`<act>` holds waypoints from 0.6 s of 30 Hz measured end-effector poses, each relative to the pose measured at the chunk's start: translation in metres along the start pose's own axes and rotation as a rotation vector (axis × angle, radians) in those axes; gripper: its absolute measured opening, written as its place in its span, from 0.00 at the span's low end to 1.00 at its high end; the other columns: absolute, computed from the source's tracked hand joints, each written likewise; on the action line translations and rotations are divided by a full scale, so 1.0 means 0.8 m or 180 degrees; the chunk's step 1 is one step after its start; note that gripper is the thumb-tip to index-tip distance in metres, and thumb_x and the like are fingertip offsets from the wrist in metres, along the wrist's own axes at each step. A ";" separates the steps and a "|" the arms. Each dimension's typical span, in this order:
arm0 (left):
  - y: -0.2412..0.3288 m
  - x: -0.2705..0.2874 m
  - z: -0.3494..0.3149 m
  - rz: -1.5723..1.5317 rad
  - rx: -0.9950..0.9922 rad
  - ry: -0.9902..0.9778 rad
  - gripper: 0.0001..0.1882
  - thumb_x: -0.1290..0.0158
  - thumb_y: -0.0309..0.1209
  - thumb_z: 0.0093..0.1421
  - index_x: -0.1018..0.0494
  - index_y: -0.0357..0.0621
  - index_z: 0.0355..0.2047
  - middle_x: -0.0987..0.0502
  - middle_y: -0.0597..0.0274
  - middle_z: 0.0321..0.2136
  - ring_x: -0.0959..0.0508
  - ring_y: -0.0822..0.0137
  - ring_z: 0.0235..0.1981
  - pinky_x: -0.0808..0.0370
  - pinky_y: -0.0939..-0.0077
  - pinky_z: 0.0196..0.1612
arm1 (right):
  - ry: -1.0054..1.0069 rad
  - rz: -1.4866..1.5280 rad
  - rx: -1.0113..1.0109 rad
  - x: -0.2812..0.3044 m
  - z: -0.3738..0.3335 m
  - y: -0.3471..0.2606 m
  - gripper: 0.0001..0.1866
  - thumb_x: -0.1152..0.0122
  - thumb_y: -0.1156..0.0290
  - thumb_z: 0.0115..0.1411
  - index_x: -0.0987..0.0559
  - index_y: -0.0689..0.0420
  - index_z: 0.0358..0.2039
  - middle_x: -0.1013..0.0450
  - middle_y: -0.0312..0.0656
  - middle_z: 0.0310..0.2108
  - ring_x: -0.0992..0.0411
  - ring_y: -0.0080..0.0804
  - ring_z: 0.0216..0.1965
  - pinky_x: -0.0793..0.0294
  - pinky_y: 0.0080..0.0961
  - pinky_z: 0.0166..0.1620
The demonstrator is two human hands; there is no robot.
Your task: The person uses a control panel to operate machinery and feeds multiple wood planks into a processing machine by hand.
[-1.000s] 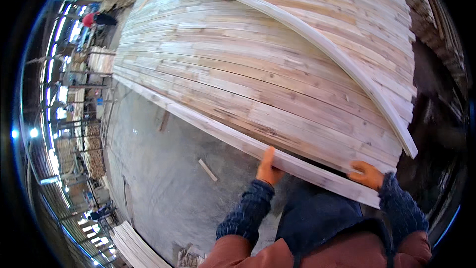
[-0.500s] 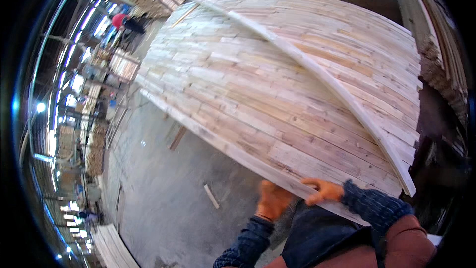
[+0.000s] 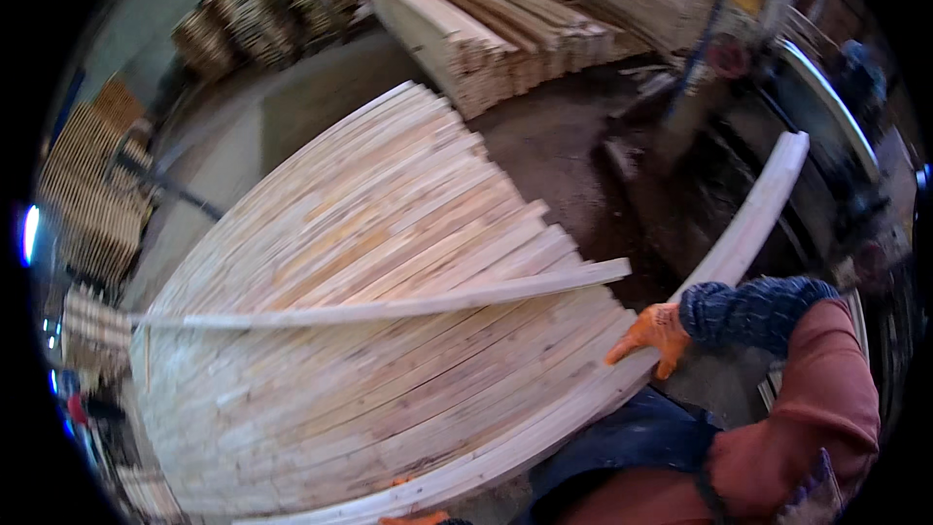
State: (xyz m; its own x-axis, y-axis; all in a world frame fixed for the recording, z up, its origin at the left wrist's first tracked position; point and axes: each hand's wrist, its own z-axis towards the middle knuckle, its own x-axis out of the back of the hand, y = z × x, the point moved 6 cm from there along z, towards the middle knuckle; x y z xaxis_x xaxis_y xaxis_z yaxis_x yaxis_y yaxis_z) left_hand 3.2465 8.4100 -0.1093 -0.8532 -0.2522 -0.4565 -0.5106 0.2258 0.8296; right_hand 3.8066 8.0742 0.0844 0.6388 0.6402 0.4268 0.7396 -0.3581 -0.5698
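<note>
A long pale wooden board (image 3: 743, 233) runs along the near edge of a broad layer of planks (image 3: 389, 379) and sticks out past its right end. My right hand (image 3: 653, 335), in an orange glove, grips this board near the layer's right corner, its fingers over the top. At the lower edge of the picture, my left hand (image 3: 416, 518), also gloved in orange, is mostly cut off. Its fingertips show over the board, as if wrapped round it. Another long board (image 3: 408, 309) lies loose across the layer, askew to the planks.
Beyond the layer stands a tall stack of boards (image 3: 466, 49). More stacked timber (image 3: 92, 185) is at the far left. Dark machinery (image 3: 777, 107) stands on the right, close to the board's projecting end. A person in red (image 3: 76, 408) is far off at the left.
My view has swung to the right. My hands, close together before, are now far apart along the board. The board now reaches well past the layer's right end.
</note>
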 end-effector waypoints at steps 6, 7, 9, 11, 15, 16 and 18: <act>0.065 -0.161 -0.138 0.0408 -0.0930 0.0181 0.22 0.41 0.36 0.66 0.26 0.40 0.57 0.22 0.45 0.55 0.20 0.54 0.51 0.22 0.48 0.57 | 0.0804 -0.0325 0.0277 -0.012 -0.105 0.071 0.58 0.20 0.56 0.47 0.44 0.33 0.75 0.33 0.51 0.66 0.31 0.52 0.64 0.34 0.41 0.68; 0.097 -0.215 -0.167 0.0792 -0.1111 -0.0147 0.21 0.40 0.35 0.65 0.24 0.38 0.55 0.21 0.45 0.54 0.19 0.54 0.49 0.21 0.48 0.56 | 0.0962 -0.0588 0.0287 0.000 -0.120 0.063 0.59 0.20 0.57 0.46 0.46 0.34 0.76 0.31 0.50 0.65 0.30 0.52 0.63 0.33 0.41 0.68; 0.134 -0.262 -0.231 0.1634 -0.1725 -0.0516 0.19 0.36 0.32 0.61 0.21 0.35 0.50 0.20 0.44 0.51 0.18 0.55 0.46 0.20 0.50 0.53 | 0.1329 -0.1088 0.0226 0.010 -0.178 0.069 0.61 0.19 0.61 0.44 0.46 0.33 0.75 0.30 0.49 0.63 0.28 0.50 0.62 0.32 0.42 0.67; 0.149 -0.293 -0.279 0.2360 -0.2441 -0.0635 0.21 0.33 0.32 0.57 0.21 0.32 0.48 0.19 0.42 0.48 0.17 0.54 0.44 0.19 0.52 0.50 | 0.1662 -0.1160 0.0358 0.008 -0.231 0.120 0.62 0.18 0.62 0.42 0.46 0.34 0.75 0.29 0.48 0.61 0.28 0.48 0.61 0.30 0.44 0.66; 0.118 -0.275 -0.268 0.2862 -0.3054 -0.0655 0.28 0.31 0.43 0.55 0.21 0.33 0.48 0.17 0.43 0.42 0.17 0.52 0.39 0.18 0.54 0.42 | 0.2302 -0.1596 0.0372 -0.019 -0.297 0.218 0.64 0.17 0.65 0.36 0.45 0.36 0.74 0.27 0.45 0.59 0.27 0.47 0.59 0.28 0.46 0.63; 0.104 -0.264 -0.261 0.2934 -0.3168 -0.0612 0.30 0.30 0.46 0.55 0.21 0.34 0.48 0.17 0.43 0.41 0.17 0.52 0.37 0.18 0.55 0.40 | 0.2297 -0.1586 0.0293 -0.020 -0.306 0.246 0.67 0.18 0.66 0.34 0.45 0.36 0.75 0.26 0.43 0.59 0.26 0.46 0.58 0.29 0.45 0.63; 0.066 -0.252 -0.250 0.2437 -0.2563 -0.0650 0.32 0.31 0.51 0.55 0.21 0.35 0.49 0.17 0.44 0.40 0.17 0.50 0.37 0.19 0.55 0.39 | 0.2019 -0.1688 -0.0294 -0.016 -0.320 0.294 0.69 0.20 0.69 0.33 0.48 0.34 0.76 0.26 0.41 0.58 0.26 0.44 0.58 0.32 0.45 0.64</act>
State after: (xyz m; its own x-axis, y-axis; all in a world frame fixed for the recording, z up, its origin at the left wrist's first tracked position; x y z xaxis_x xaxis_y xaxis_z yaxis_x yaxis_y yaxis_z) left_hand 3.4128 8.2843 0.0906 -0.9513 -0.1327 0.2782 0.3081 -0.4359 0.8456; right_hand 4.0268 7.8076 0.1243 0.1785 0.2451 0.9529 0.9729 -0.1890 -0.1336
